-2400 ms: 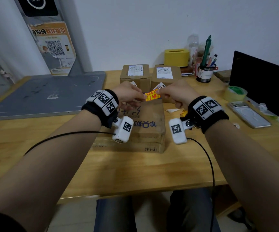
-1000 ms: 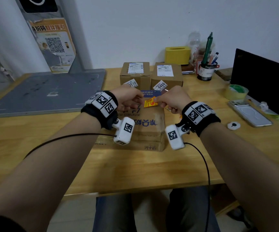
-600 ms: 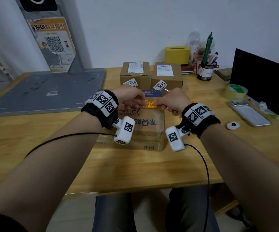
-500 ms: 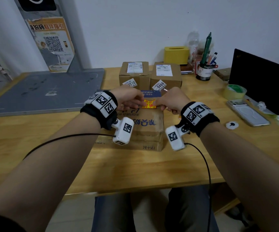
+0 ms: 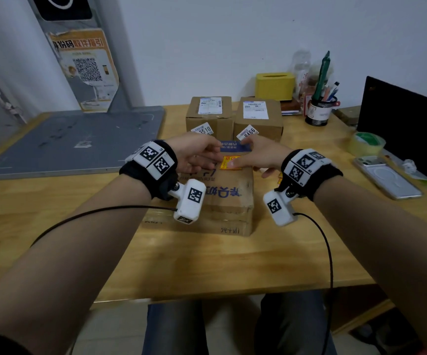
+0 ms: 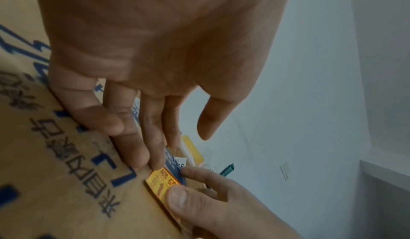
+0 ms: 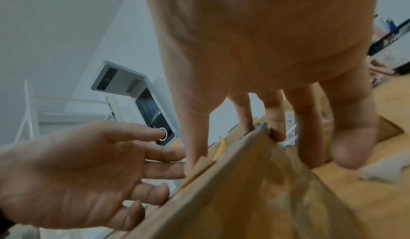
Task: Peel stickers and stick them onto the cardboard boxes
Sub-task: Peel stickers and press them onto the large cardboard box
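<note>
Small yellow sticker (image 5: pixel 230 162) lying flat on top of the big cardboard box (image 5: pixel 229 201), close to its far edge and just on the near side of a blue label (image 5: pixel 234 147). Pressed down by the thumb of the right hand (image 5: pixel 261 156), with the other fingers spread wide and straight over the far right corner of the box, holding nothing. Left hand (image 5: pixel 197 155) wide too, fingers straight and laid on the box top, fingertips right at the left edge of the sticker; touching it or only just beside it, hard to tell. Big box in the middle of the wooden table (image 5: pixel 207 265), with blue writing on its top. Just behind it, two more boxes side by side: the left small box (image 5: pixel 208 119) and the right small box (image 5: pixel 258 119), each with a white label on top and a white number tag on the front. Off to the left, a flat grey board (image 5: pixel 74 139) on the table. At the far right, by the wall, a yellow tissue box (image 5: pixel 275 85) and a cup of pens (image 5: pixel 319 111). Nearer on the right, a roll of tape (image 5: pixel 367 143), a phone (image 5: pixel 386 175) lying flat, and a dark screen (image 5: pixel 407 124).
</note>
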Action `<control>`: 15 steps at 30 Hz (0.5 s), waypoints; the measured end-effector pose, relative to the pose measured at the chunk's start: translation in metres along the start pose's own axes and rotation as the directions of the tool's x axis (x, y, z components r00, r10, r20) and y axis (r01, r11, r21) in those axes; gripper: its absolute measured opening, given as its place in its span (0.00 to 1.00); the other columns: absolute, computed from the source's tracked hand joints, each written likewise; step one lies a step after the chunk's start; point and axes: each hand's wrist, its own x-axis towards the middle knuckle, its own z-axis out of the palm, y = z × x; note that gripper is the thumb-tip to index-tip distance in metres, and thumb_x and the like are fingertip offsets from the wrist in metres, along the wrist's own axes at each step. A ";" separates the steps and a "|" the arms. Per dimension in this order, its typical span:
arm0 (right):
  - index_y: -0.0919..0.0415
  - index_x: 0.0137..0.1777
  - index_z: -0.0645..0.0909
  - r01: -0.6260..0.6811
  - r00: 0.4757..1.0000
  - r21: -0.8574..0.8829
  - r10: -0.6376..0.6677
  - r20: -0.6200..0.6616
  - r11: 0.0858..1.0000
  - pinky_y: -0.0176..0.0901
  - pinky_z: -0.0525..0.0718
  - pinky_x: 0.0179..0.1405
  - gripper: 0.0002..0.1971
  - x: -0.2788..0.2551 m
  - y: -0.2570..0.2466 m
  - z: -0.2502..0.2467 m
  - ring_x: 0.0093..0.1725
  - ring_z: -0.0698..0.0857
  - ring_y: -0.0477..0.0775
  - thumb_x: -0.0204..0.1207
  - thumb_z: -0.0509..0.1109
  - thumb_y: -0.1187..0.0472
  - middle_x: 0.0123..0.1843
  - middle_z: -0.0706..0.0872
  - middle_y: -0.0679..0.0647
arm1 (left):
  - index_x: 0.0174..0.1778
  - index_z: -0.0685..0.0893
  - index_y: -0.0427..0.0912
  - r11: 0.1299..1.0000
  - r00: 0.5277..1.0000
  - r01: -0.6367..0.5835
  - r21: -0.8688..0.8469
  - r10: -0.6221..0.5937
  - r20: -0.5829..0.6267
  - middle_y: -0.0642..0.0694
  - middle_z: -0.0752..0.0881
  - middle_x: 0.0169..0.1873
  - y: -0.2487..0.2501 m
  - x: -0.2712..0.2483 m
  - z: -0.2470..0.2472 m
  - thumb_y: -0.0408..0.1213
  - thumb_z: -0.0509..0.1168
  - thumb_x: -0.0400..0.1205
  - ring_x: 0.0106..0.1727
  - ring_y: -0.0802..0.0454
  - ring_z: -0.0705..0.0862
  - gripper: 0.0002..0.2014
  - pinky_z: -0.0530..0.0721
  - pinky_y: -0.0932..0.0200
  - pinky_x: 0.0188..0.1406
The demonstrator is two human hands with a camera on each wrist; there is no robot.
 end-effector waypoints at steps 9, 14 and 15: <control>0.50 0.74 0.68 -0.028 1.000 -0.033 0.027 -0.012 0.999 0.39 0.81 0.22 0.34 0.014 -0.010 0.007 0.43 0.82 0.48 0.75 0.78 0.39 0.62 0.78 0.52 | 0.60 0.83 0.44 0.998 0.999 0.038 -0.045 -0.038 0.005 0.49 0.94 0.55 -0.001 0.005 -0.002 0.50 0.64 0.86 0.46 0.52 0.88 0.14 0.77 0.60 0.37; 0.52 0.71 0.67 -0.068 0.998 -0.010 0.068 0.014 0.998 0.33 0.77 0.11 0.33 0.021 -0.012 0.008 0.42 0.82 0.50 0.76 0.77 0.38 0.52 0.78 0.51 | 0.59 0.83 0.42 0.997 0.999 0.045 -0.055 -0.045 0.005 0.45 0.92 0.60 -0.002 0.008 -0.001 0.51 0.63 0.87 0.43 0.52 0.87 0.16 0.75 0.60 0.37; 0.53 0.71 0.67 -0.078 0.997 -0.005 0.078 0.021 0.997 0.33 0.76 0.10 0.33 0.022 -0.014 0.008 0.42 0.82 0.51 0.75 0.78 0.38 0.52 0.79 0.52 | 0.60 0.83 0.42 0.997 0.999 0.046 -0.058 -0.046 0.005 0.44 0.92 0.60 -0.002 0.009 -0.001 0.52 0.63 0.87 0.43 0.52 0.87 0.17 0.75 0.60 0.37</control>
